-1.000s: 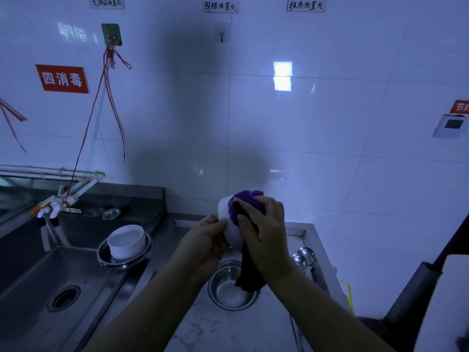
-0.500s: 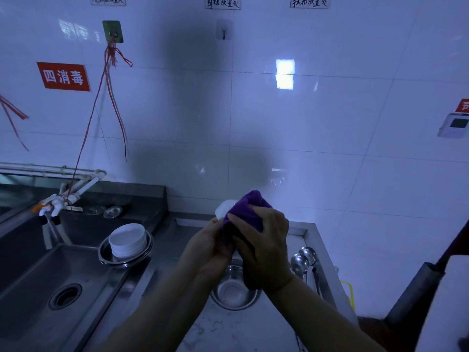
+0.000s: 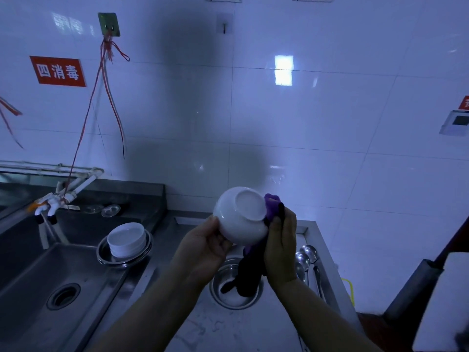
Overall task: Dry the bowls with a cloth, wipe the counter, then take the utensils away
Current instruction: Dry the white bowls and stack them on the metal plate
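White bowl [image 3: 241, 219] up in the air above the worktop [image 3: 228, 331], tipped with its ringed base facing the camera, glossy and plain. Below it sits a steel bowl [image 3: 234, 298] on the steel worktop, spoons [image 3: 305, 257] to its right, stacked white bowls [image 3: 127, 238] by the sink [image 3: 50, 280], white tiled wall [image 3: 317, 135] behind. Left hand [image 3: 203, 250] cups the bowl's side, fingers curled round it; right hand [image 3: 280, 246] grips a purple cloth [image 3: 272, 208] against the base, the cloth's tail hanging down.

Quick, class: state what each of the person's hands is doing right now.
Left hand: holds the upturned white ceramic bowl by its side.
Right hand: grips the purple cloth against the bowl.
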